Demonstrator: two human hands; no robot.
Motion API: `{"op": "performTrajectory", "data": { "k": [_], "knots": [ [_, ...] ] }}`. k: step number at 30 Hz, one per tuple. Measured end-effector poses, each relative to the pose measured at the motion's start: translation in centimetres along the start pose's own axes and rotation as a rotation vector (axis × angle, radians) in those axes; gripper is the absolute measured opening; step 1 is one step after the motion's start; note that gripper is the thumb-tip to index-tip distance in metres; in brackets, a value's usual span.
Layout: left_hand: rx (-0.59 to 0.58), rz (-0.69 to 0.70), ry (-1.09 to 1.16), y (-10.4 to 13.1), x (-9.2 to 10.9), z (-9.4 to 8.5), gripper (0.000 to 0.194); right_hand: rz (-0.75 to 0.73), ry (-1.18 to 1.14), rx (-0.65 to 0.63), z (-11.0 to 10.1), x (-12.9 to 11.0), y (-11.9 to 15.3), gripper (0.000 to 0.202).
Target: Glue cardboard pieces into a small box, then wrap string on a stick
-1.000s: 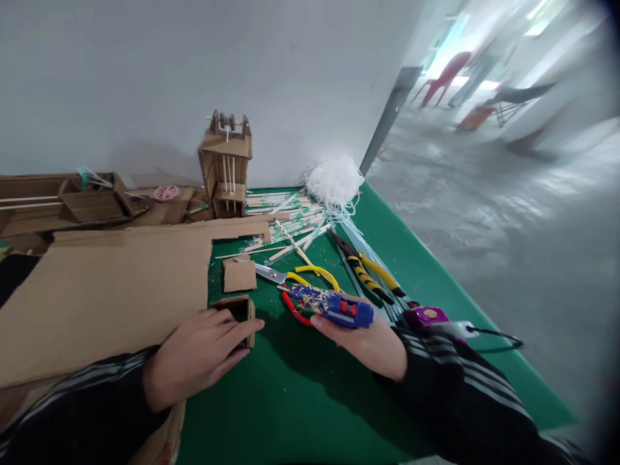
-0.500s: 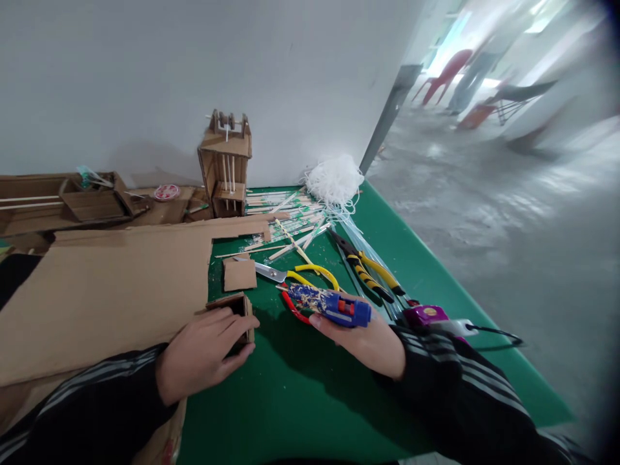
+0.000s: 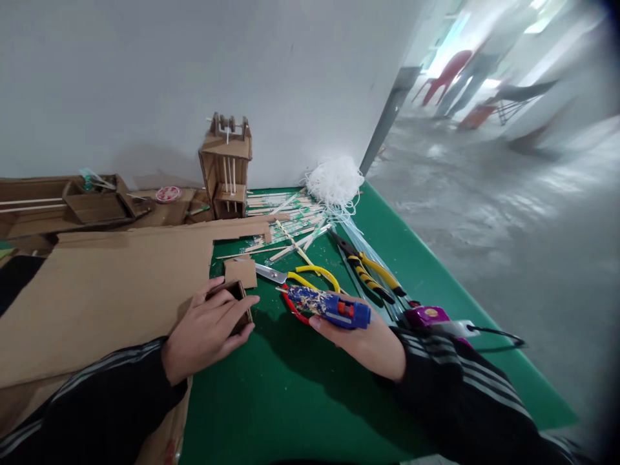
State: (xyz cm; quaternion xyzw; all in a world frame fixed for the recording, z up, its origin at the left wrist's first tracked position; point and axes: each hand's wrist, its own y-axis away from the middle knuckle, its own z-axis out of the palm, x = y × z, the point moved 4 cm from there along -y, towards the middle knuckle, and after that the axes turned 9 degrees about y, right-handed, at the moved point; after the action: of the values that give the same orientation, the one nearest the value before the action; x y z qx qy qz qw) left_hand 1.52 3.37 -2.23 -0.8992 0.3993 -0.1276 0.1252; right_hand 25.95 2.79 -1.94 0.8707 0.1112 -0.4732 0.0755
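The left hand [image 3: 206,336] holds a small cardboard box [image 3: 236,289] beside the large cardboard sheet [image 3: 130,284], fingers spread across its opening, probably to steady it. The right hand [image 3: 369,345] wraps around a blue glue gun [image 3: 334,306], nozzle pointing left, seemingly so the tip faces the box over the scissors [image 3: 320,270] on the green desk [image 3: 295,407].
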Motion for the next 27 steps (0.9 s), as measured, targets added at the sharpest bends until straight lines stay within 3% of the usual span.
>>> {"op": "performTrajectory", "data": {
  "k": [5, 16, 27],
  "knots": [
    [-0.061, 0.061, 0.0, -0.08, 0.04, 0.03, 0.043, 0.006, -0.006, 0.007, -0.02, 0.02, 0.08, 0.017],
    [-0.219, 0.007, 0.082, 0.37, 0.41, -0.49, 0.06, 0.014, 0.001, -0.021, -0.21, 0.0, 0.03, 0.018],
    [-0.173, -0.021, 0.039, 0.66, 0.32, 0.21, 0.053, 0.039, -0.028, -0.014, -0.2, 0.09, 0.09, 0.018]
  ]
}}
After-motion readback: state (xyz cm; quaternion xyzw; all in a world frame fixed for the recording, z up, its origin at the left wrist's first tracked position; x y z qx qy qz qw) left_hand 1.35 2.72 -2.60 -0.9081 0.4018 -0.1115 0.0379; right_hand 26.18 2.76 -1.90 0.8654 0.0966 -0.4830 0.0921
